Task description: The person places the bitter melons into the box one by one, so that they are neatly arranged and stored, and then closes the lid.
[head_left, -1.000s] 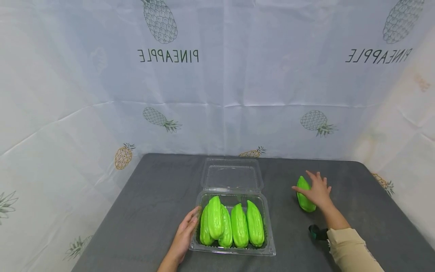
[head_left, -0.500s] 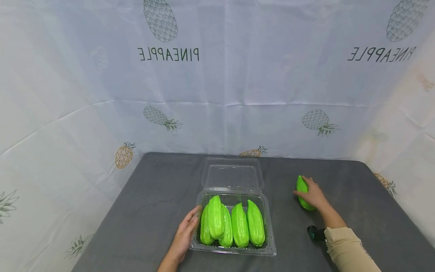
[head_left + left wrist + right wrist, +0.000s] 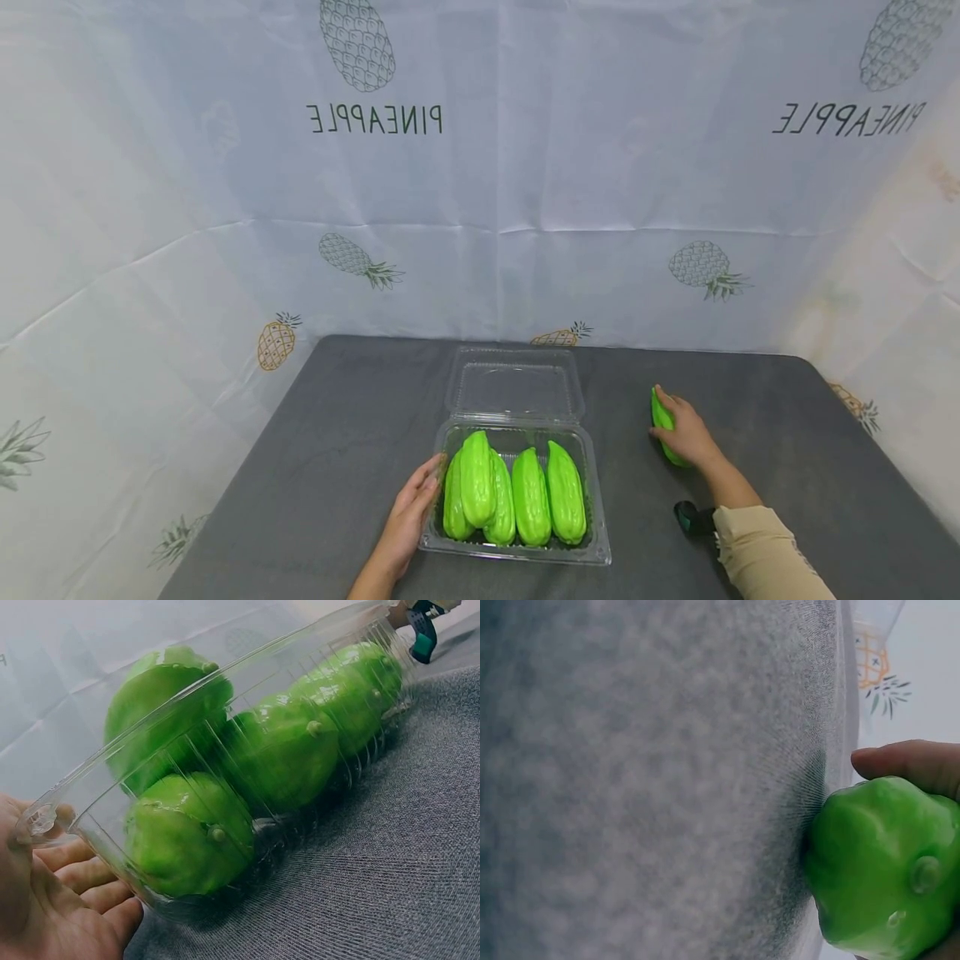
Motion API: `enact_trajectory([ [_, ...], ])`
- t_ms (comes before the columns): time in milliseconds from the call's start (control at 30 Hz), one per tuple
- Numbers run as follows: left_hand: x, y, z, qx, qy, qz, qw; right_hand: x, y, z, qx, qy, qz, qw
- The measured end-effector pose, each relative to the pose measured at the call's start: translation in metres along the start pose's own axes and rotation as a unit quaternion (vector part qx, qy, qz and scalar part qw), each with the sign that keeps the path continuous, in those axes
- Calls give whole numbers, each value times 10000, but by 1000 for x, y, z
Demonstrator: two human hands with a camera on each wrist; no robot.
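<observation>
Several glossy green bitter melons [image 3: 531,498] lie in a clear plastic clamshell box [image 3: 597,546], one of them stacked on top of others. My left hand [image 3: 408,512] rests against the box's left side. In the left wrist view, the fingers of this hand [image 3: 79,900] lie relaxed along the box's corner and rim. At the right of the table, my right hand [image 3: 686,429] grips another bitter melon [image 3: 663,421], with the thumb on its near left side and fingers over its far side. The right wrist view shows the blunt end of this bitter melon [image 3: 885,862], close over the cloth.
The box's lid [image 3: 516,385] lies folded back behind it. Grey cloth covers the table [image 3: 360,417]. A pineapple-print curtain [image 3: 495,167] hangs behind the table and along its sides. A dark device [image 3: 693,518] sits at the right wrist.
My right hand has come down from spread fingers over the lone bitter melon and closed around it, tilting it slightly left. The left hand and the box stay in place.
</observation>
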State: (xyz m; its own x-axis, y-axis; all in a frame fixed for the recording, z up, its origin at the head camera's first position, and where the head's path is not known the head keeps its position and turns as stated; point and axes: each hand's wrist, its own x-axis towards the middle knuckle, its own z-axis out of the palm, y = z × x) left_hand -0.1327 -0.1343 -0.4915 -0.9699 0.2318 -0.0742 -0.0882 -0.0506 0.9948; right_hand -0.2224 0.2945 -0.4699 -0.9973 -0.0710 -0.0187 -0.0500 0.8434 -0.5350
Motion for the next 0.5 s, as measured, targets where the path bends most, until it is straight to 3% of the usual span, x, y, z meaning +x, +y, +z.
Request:
enact_trajectory([
  [300,1,0,0,81,71,25,9999,0,-2,-1,-9,56,-144,9999],
  [500,1,0,0,68,14,23,10000,0,-1,-1,-14,65,-29,10000],
])
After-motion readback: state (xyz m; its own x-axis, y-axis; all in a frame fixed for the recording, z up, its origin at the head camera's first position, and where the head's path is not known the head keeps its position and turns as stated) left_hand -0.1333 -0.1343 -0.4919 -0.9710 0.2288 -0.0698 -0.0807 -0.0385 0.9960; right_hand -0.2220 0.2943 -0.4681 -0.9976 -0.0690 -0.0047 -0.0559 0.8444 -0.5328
